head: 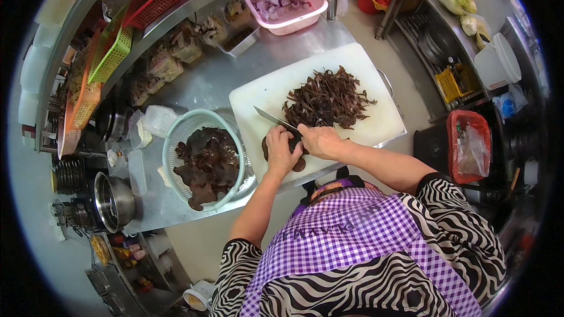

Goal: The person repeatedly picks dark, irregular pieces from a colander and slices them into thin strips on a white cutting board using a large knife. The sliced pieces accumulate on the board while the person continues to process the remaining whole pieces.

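A kitchen knife point(274, 118) lies across dark wood ear fungus on a white cutting board point(251, 97); its handle is in my right hand point(324, 141). My left hand point(281, 149) presses on the whole pieces of wood ear point(299, 165) beside the blade, near the board's front edge. Beyond the knife rests a heap of wood ear strips point(328, 99). To the left of the board, a pale green plastic basket point(169, 158) holds more whole wood ear point(211, 163). The hands partly hide the pieces under them.
A pink basket point(284, 26) of cut onion stands at the back of the steel table point(198, 83). Bags of dried goods point(165, 64) line its rear. A steel bowl point(115, 202) sits at the left end. A red-lined bin point(469, 146) and a shelf with a white bucket point(498, 64) are at right.
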Demonstrator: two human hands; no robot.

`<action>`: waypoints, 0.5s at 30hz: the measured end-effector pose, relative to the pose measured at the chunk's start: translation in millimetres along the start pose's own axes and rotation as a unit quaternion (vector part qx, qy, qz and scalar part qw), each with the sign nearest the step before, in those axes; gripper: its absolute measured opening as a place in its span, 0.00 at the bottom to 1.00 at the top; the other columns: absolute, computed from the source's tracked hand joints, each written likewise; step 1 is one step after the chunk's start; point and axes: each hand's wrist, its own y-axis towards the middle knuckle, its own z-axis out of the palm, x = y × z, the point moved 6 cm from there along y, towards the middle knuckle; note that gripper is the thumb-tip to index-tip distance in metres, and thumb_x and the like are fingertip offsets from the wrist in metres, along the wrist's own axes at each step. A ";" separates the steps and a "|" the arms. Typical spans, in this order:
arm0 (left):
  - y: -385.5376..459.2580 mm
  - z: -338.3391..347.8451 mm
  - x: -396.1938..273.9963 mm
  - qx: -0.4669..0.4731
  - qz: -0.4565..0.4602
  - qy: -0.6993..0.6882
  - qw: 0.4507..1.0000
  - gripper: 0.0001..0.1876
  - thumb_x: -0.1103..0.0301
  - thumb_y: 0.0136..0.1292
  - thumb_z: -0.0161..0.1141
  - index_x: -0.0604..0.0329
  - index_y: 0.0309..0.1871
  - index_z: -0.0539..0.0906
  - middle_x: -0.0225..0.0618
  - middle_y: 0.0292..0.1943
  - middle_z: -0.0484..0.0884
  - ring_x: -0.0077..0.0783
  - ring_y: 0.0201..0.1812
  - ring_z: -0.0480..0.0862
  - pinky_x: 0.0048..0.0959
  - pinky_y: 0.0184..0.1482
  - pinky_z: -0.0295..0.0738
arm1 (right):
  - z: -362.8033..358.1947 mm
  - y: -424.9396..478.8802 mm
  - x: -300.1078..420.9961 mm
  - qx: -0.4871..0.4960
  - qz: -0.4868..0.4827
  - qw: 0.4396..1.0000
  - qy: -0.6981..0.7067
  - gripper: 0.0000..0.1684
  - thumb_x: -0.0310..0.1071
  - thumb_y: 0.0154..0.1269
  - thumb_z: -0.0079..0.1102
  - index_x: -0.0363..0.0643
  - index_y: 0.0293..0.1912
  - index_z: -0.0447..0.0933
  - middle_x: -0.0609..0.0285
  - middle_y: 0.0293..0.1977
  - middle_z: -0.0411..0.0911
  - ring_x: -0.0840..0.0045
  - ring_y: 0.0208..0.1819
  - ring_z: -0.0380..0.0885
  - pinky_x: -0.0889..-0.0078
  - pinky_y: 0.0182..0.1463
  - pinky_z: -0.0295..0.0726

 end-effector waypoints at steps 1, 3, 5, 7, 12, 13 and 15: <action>1.0 -4.2 -5.6 -0.014 0.015 0.017 1.000 0.21 0.70 0.45 0.70 0.60 0.42 0.73 0.45 0.49 0.69 0.50 0.53 0.69 0.44 0.56 0.64 | -0.7 2.5 0.4 0.006 -0.002 1.000 -0.002 0.12 0.34 0.64 0.48 0.38 0.44 0.65 0.42 0.27 0.80 0.46 0.33 0.80 0.45 0.36 0.76; 0.1 -10.6 -8.1 -0.029 0.006 0.028 0.999 0.19 0.70 0.45 0.70 0.58 0.40 0.75 0.41 0.47 0.71 0.47 0.52 0.71 0.43 0.56 0.64 | 0.3 3.1 0.9 0.004 0.004 1.000 0.004 0.12 0.35 0.64 0.48 0.38 0.43 0.65 0.41 0.29 0.80 0.45 0.34 0.80 0.45 0.37 0.76; -0.9 -13.1 -4.6 -0.019 0.008 0.013 1.000 0.17 0.71 0.46 0.70 0.58 0.39 0.76 0.39 0.46 0.72 0.46 0.51 0.72 0.42 0.55 0.65 | 3.8 5.0 -1.8 -0.005 0.009 1.000 0.001 0.12 0.36 0.64 0.48 0.38 0.43 0.65 0.41 0.30 0.80 0.45 0.35 0.80 0.44 0.38 0.76; -2.5 -11.7 -0.2 0.007 0.005 -0.010 1.000 0.14 0.72 0.50 0.67 0.59 0.40 0.77 0.38 0.46 0.74 0.46 0.51 0.73 0.42 0.56 0.65 | 6.3 6.8 -7.6 -0.038 -0.009 0.999 0.006 0.12 0.34 0.64 0.49 0.38 0.43 0.64 0.43 0.27 0.79 0.46 0.31 0.79 0.44 0.35 0.75; -16.4 -8.1 12.3 0.016 0.002 -0.025 1.000 0.14 0.73 0.51 0.64 0.61 0.42 0.78 0.41 0.48 0.75 0.48 0.54 0.72 0.43 0.58 0.65 | -23.5 -12.7 1.7 0.041 0.018 0.998 -0.053 0.13 0.35 0.63 0.48 0.37 0.44 0.65 0.43 0.31 0.80 0.49 0.33 0.81 0.47 0.36 0.77; -16.9 -8.2 10.6 0.012 -0.002 -0.020 1.000 0.14 0.73 0.51 0.64 0.61 0.42 0.78 0.41 0.48 0.74 0.48 0.54 0.72 0.43 0.58 0.65 | -27.5 -22.4 6.1 0.048 0.013 0.997 -0.064 0.13 0.34 0.63 0.48 0.37 0.44 0.65 0.43 0.31 0.80 0.49 0.33 0.81 0.47 0.35 0.77; -13.9 -8.7 4.1 0.003 -0.006 -0.012 1.000 0.14 0.73 0.51 0.63 0.62 0.43 0.77 0.41 0.48 0.74 0.48 0.53 0.72 0.44 0.58 0.64 | -26.9 -42.5 11.8 0.059 0.006 0.994 -0.088 0.12 0.32 0.63 0.47 0.37 0.44 0.65 0.43 0.32 0.80 0.50 0.33 0.81 0.49 0.35 0.77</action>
